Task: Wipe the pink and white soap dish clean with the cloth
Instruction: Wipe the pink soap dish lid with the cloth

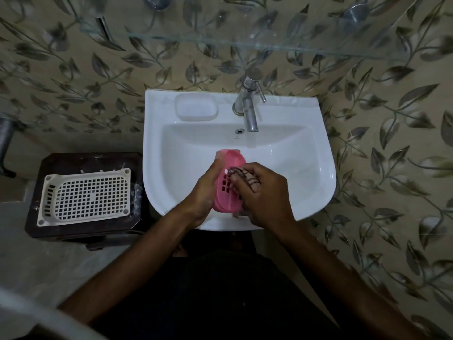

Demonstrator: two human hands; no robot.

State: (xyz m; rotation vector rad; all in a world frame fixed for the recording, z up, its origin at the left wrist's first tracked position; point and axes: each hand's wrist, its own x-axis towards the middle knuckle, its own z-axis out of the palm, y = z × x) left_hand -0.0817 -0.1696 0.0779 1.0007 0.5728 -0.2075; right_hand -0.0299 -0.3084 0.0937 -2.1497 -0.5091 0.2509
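— Soap dish [226, 179]: where is it held, and how?

— It is held on edge over the bowl of the white sink [306, 168], near the front rim. It is gripped along its left side by the left hand [204, 190], whose fingers are curled round the pink rim. Only the pink slotted part can be made out; a white part cannot be told from here.

— And the cloth [241, 176]?

— A checked cloth is pressed against the slotted face by the right hand [263, 192], with the fingers bent over it. Most of the cloth is hidden under that hand.

— How is the wiping best done?

— The dish should be kept firmly braced by the left hand so that it is not pushed out of the grip. The cloth is probably best worked along the slots and into the holes, where residue would likely be lodged, and the dish turned so that the rim and the back are reached too. Everything should be kept above the bowl, so that a slip is caught by the sink.

— What lies around?

— A tap [248, 106] stands at the back of the sink, a pale basket [85, 196] rests on a dark stool [73, 160] to the left.
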